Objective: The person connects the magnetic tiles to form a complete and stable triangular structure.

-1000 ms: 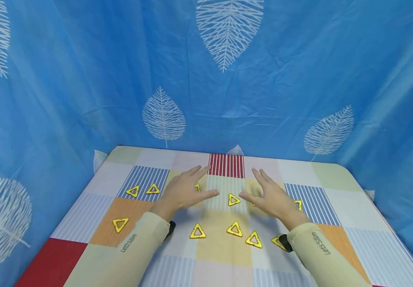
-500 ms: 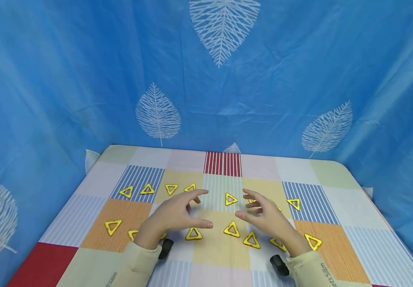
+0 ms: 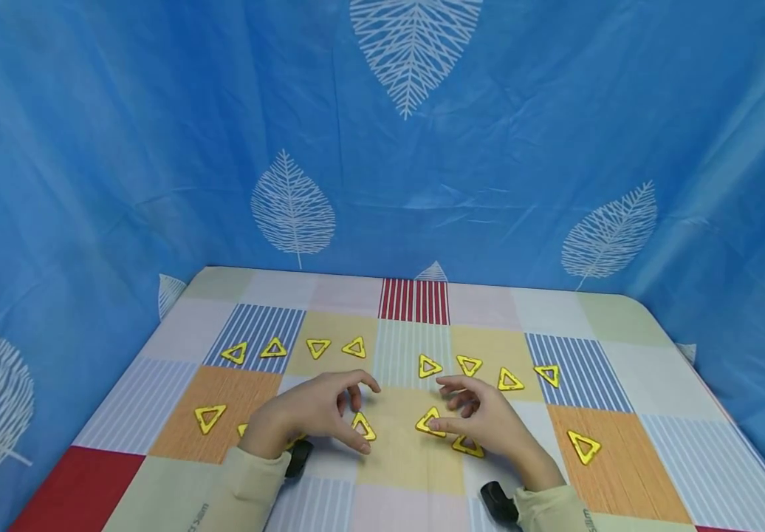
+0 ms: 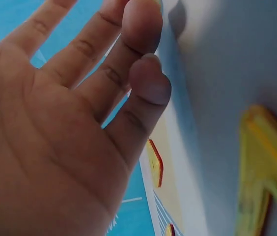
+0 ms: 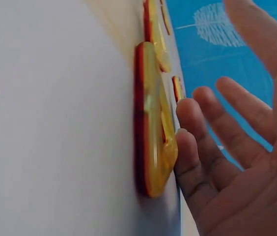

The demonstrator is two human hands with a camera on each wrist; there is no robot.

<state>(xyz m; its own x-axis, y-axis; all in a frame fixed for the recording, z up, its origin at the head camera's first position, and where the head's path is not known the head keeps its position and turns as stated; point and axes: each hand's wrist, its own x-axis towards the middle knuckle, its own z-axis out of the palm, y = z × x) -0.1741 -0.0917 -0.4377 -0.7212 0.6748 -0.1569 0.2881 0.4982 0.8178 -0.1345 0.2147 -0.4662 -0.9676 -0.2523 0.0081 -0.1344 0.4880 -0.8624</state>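
Yellow triangles (image 3: 318, 342), each with a hollow middle, lie flat and spaced apart on the worktop (image 3: 409, 473), which has a patchwork cover. Two lie on the blue stripes at the back left and two on the yellow patch next to them. Four more run across the back right, the last on the blue stripes there. One rests on the orange patch at left and one on the orange patch at right.

The left hand (image 3: 312, 406) is held low over the worktop, fingers loosely bent and thumb well apart from them, gripping nothing. The near-left triangle (image 3: 368, 425) shows between its thumb and fingers. Two more triangles are partly hidden by the left wrist.

The right hand (image 3: 482, 417) faces it with a gap between the two, its fingers also curved and its thumb apart, gripping nothing. Its thumb tip overlaps the near-right triangle (image 3: 424, 418); whether it touches is hard to tell from this angle. Another triangle (image 3: 469, 451) lies just below that thumb.

Both arms wear pale sleeves (image 3: 239, 484), with a black device (image 3: 298, 458) at each wrist. Behind the worktop hangs a blue curtain (image 3: 509, 148) with white leaf prints.
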